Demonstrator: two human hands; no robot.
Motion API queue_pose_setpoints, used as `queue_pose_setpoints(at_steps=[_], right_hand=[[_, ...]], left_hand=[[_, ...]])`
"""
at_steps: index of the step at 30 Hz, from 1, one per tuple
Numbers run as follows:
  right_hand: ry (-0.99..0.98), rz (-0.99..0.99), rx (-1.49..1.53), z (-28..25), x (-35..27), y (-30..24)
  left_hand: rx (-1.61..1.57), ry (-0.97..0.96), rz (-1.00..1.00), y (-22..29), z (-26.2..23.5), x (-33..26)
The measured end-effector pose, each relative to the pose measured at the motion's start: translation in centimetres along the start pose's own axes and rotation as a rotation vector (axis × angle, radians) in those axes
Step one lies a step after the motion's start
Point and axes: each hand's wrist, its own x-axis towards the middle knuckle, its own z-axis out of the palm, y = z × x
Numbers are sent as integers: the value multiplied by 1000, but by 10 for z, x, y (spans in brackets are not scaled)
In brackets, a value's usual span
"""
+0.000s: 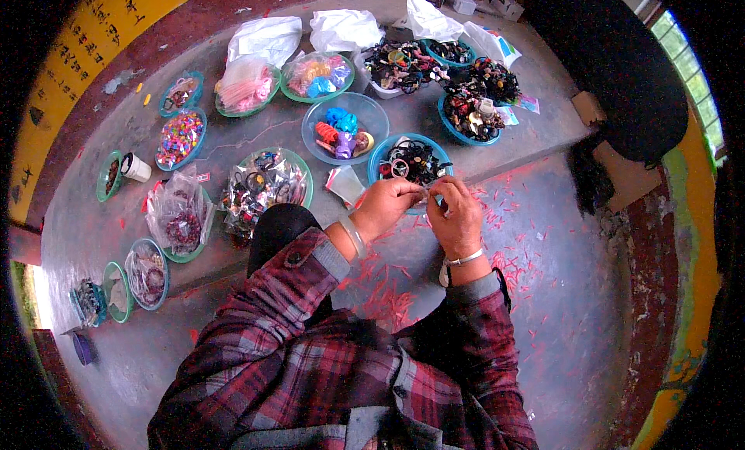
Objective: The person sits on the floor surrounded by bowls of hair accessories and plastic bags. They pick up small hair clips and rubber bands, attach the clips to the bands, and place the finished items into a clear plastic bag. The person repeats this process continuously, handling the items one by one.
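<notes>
Red plaid sleeves lead up from the near edge to two bare hands meeting at the centre of the scene. The left hand and right hand both have a closed grip, fingertips pinched together on one small pale item held between them; it is too small to identify. It seems to run left to right from one grip to the other, equally close to both. Just beyond the fingertips stands a blue bowl of dark hair ties, and farther left a clear bowl of bright clips. More bowls of small accessories fan out left and far across the grey concrete ledge. White plastic bags lie at the far edge. Crinkled clear packets fill a green bowl to the near left. Pink scraps litter the floor near the wrists. A curved yellow sign with dark characters borders the far left.
</notes>
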Motion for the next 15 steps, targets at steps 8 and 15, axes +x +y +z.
queue_pose_setpoints(at_steps=[8, 15], right_hand=[[-99, 51, 88, 0, -2, -1], [-240, 3, 32, 6, -12, 20]], left_hand=[[233, -130, -51, -10, 0, -3], [-48, -176, -178, -14, 3, -8]])
